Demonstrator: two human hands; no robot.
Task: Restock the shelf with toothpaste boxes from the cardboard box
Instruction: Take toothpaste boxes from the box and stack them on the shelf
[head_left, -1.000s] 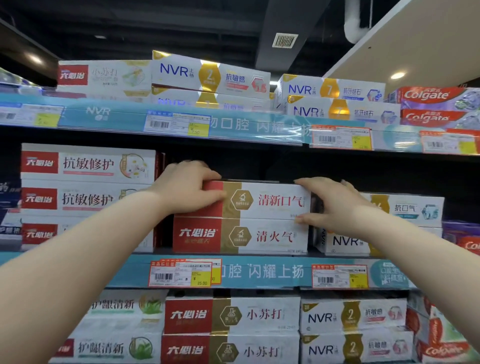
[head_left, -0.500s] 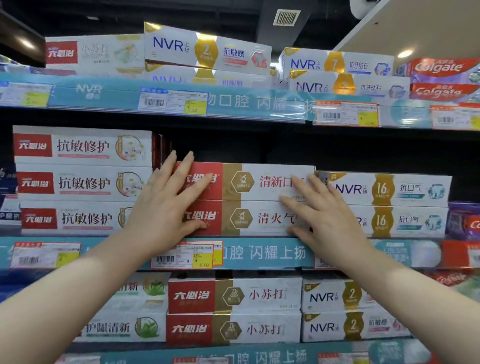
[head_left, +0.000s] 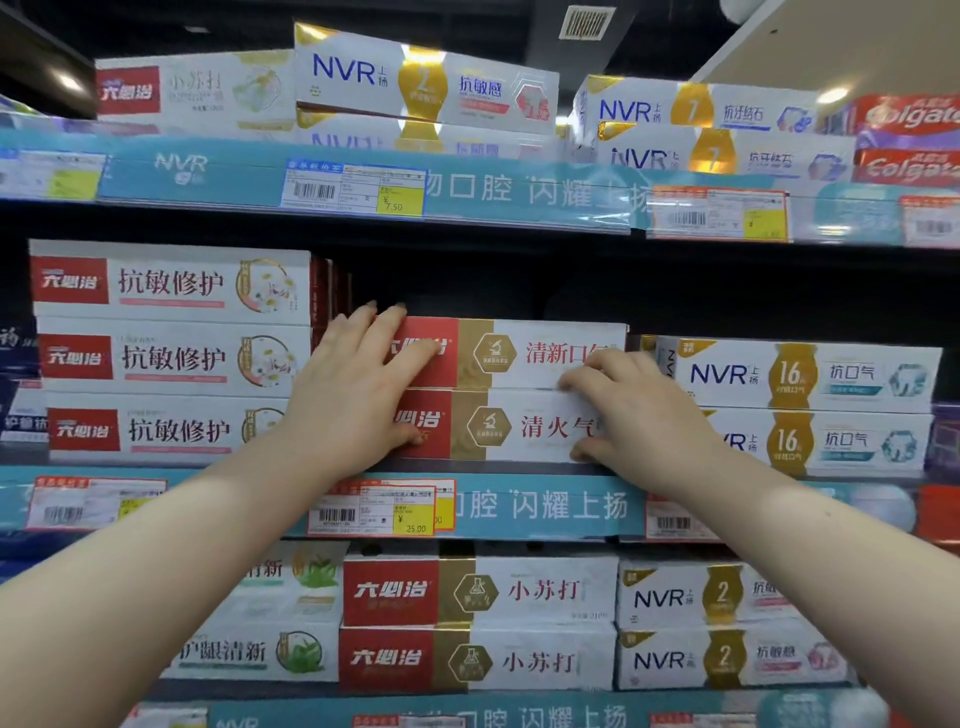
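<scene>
Two red, gold and white toothpaste boxes sit stacked on the middle shelf (head_left: 545, 470), the upper box (head_left: 524, 353) squarely on the lower box (head_left: 519, 426), both with their long printed faces turned outward. The left hand (head_left: 353, 400) lies flat against the red left ends of both boxes, fingers spread and pointing up, the fingertips reaching past the top edge of the upper box. The right hand (head_left: 634, 415) is at the right ends, fingers curled against the front of the pair where they meet and the thumb low by the bottom edge of the lower box; neither hand is closed around anything. Just left of the pair stands a stack of three red and white boxes (head_left: 166, 353), and just right a stack of two NVR boxes (head_left: 810, 405). A teal strip with price tags (head_left: 384, 506) runs along the shelf's front edge beneath the hands. More boxes fill the shelf above (head_left: 426, 88) and the shelf below (head_left: 478, 623)
</scene>
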